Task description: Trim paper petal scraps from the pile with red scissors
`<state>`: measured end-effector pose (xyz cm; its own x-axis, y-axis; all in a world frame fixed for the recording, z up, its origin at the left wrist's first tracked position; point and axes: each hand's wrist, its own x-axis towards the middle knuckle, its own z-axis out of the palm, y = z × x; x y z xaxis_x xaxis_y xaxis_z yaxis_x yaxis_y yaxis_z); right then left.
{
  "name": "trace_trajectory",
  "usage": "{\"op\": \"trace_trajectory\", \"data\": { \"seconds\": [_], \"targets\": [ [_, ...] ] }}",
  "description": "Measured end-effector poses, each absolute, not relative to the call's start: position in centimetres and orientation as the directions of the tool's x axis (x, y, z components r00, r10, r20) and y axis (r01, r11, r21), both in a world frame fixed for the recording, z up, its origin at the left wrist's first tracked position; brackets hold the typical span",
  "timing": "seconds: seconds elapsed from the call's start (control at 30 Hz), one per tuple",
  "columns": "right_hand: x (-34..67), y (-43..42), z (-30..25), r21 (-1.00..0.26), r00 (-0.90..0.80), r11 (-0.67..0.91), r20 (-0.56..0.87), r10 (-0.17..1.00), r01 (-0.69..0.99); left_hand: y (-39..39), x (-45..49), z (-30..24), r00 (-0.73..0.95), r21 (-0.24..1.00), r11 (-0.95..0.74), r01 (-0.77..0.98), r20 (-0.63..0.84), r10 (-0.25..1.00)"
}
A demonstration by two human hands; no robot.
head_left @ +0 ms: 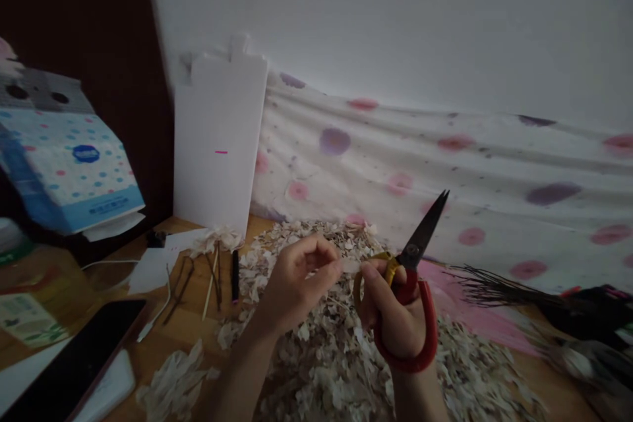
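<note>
My right hand (pixel 398 326) has scissors (pixel 424 237) hooked in it, with red and yellow handles and dark blades pointing up and to the right, nearly together. Its thumb and forefinger also pinch one side of a small pale petal-like piece (pixel 351 266). At the other side of that piece, my left hand (pixel 304 280) has thumb and fingertips pressed together on its edge. Below both hands spreads a large heap of dry, pale petal-like flakes (pixel 326 369). Whether they are real petals or thin paper, I cannot tell.
Left on the wooden table are a phone (pixel 84 356), a bottle of yellowish liquid (pixel 44 283), thin sticks (pixel 212 283), a black pen (pixel 235 277) and a tissue pack (pixel 84 165). A white board (pixel 217 138) stands behind. Dark thin stems (pixel 499 287) lie right, by a patterned cloth (pixel 395 151).
</note>
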<state>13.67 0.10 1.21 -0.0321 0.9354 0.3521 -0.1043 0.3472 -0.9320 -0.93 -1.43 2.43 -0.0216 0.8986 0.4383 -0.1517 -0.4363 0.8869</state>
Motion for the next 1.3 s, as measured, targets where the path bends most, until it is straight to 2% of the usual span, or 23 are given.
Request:
{"op": "trace_trajectory", "data": {
  "seconds": [0.13,0.2,0.3,0.43,0.73,0.83,0.9,0.97,1.03,1.17,1.3],
  "targets": [
    [13.9,0.1,1.4,-0.933,-0.007,0.348,0.350,0.937,-0.088,-1.8,-2.0,2.6,0.177,0.940,-0.339,-0.031,0.339,0.924],
    [14.0,-0.1,1.5,-0.944,-0.033,0.328,0.330,0.944,-0.039,-2.0,-2.2,2.6,0.213,0.957,-0.286,-0.041,0.289,0.934],
    [14.2,-0.2,2.0,-0.960,-0.083,0.275,0.271,0.959,0.049,-2.1,-2.0,2.7,0.163,0.947,-0.318,-0.048,0.322,0.933],
    [14.3,-0.3,2.4,-0.967,-0.106,0.238,0.228,0.968,0.089,-2.1,-1.9,3.0,0.068,0.916,-0.387,0.103,0.381,0.922],
    [14.2,0.0,2.1,-0.960,-0.111,0.238,0.223,0.969,0.150,-2.3,-2.4,3.1,0.099,0.889,-0.376,0.262,0.363,0.926],
    [14.1,0.1,1.9,-0.947,-0.102,0.287,0.274,0.956,0.147,-2.2,-2.5,3.1,0.099,0.890,-0.389,0.237,0.376,0.921],
    [14.0,0.2,1.4,-0.932,-0.110,0.356,0.349,0.931,0.059,-2.0,-2.5,3.0,0.067,0.894,-0.407,0.186,0.402,0.913],
    [13.9,0.5,0.7,-0.902,-0.152,0.431,0.431,0.889,-0.035,-1.8,-2.5,2.9,-0.001,0.898,-0.426,0.110,0.429,0.903],
    [14.0,0.7,-0.2,-0.871,-0.226,0.489,0.488,0.843,-0.055,-1.6,-2.4,2.7,-0.101,0.892,-0.452,0.028,0.452,0.886],
    [14.2,0.3,-1.0,-0.821,-0.419,0.565,0.486,0.767,0.081,-1.4,-2.3,2.6,-0.280,0.856,-0.509,-0.087,0.469,0.837],
    [13.9,-1.1,-0.1,-0.747,-0.541,0.599,0.389,0.746,0.289,-1.6,-2.4,2.8,-0.323,0.845,-0.515,-0.144,0.452,0.832]
  ]
}}
